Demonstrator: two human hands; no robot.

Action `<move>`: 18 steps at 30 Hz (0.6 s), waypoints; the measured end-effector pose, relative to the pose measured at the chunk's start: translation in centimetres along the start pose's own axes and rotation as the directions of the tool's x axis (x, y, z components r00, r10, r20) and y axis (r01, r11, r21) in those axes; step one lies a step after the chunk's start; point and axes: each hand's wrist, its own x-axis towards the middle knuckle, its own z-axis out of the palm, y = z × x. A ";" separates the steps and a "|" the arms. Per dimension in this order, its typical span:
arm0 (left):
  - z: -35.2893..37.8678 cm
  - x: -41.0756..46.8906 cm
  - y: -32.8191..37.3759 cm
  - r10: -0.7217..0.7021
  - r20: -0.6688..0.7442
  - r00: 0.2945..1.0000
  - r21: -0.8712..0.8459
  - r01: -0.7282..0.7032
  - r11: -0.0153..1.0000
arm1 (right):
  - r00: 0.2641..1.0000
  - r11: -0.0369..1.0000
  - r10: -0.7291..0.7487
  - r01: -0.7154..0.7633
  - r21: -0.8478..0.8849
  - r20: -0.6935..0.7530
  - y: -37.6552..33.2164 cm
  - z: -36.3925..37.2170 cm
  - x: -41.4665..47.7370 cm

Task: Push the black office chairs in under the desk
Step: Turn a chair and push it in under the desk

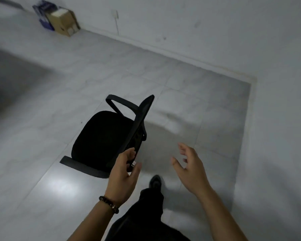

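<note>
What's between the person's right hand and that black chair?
Nothing. In the head view, only bare, shadowed floor tile shows between the right hand and the backrest of the black chair.

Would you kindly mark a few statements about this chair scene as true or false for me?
1. The left hand is at the backrest of the black office chair. True.
2. The right hand grips an armrest. False: it is open in the air, fingers spread, apart from the chair.
3. A beaded bracelet sits on the left wrist. True.
4. The cardboard box stands on the chair's seat. False: it is on the floor against the wall.
</note>
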 end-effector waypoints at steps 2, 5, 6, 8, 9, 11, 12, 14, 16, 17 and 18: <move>1.4 2.3 -0.9 -0.060 -0.070 0.996 -0.034 0.058 0.998 | 0.994 0.999 -0.029 0.033 -0.042 0.103 0.7 0.2 4.1; 2.9 6.2 -1.8 -0.150 -0.162 0.975 -0.051 0.143 0.988 | 0.963 0.991 -0.059 0.089 -0.103 0.264 0.7 0.4 10.0; 3.2 7.4 -1.8 -0.181 -0.194 0.964 -0.053 0.174 0.983 | 0.943 0.986 -0.067 0.113 -0.123 0.326 0.3 0.4 11.8; 3.3 9.6 -1.4 -0.221 -0.263 0.939 -0.064 0.211 0.975 | 0.895 0.972 -0.104 0.183 -0.146 0.434 -1.1 0.4 15.3; 3.3 10.6 -1.1 -0.245 -0.291 0.925 -0.081 0.232 0.969 | 0.870 0.961 -0.129 0.229 -0.158 0.476 -2.1 0.5 17.2; 3.1 12.4 -0.7 -0.313 -0.342 0.886 -0.135 0.283 0.950 | 0.823 0.934 -0.161 0.305 -0.184 0.545 -3.9 1.0 20.7; 3.1 13.0 -0.7 -0.342 -0.367 0.865 -0.148 0.309 0.940 | 0.799 0.924 -0.170 0.333 -0.190 0.577 -4.6 1.3 22.3; 3.2 14.0 -1.2 -0.385 -0.429 0.817 -0.147 0.357 0.922 | 0.748 0.901 -0.194 0.392 -0.187 0.635 -5.5 2.1 25.4; 3.7 14.8 -2.2 -0.429 -0.488 0.760 -0.120 0.428 0.896 | 0.703 0.868 -0.217 0.457 -0.196 0.678 -5.4 3.3 28.4; 4.0 15.1 -2.8 -0.460 -0.511 0.726 -0.101 0.481 0.871 | 0.678 0.837 -0.239 0.507 -0.207 0.695 -5.0 4.1 29.8; 4.4 15.3 -3.6 -0.497 -0.528 0.689 -0.087 0.538 0.839 | 0.649 0.790 -0.262 0.569 -0.227 0.714 -4.3 5.0 31.2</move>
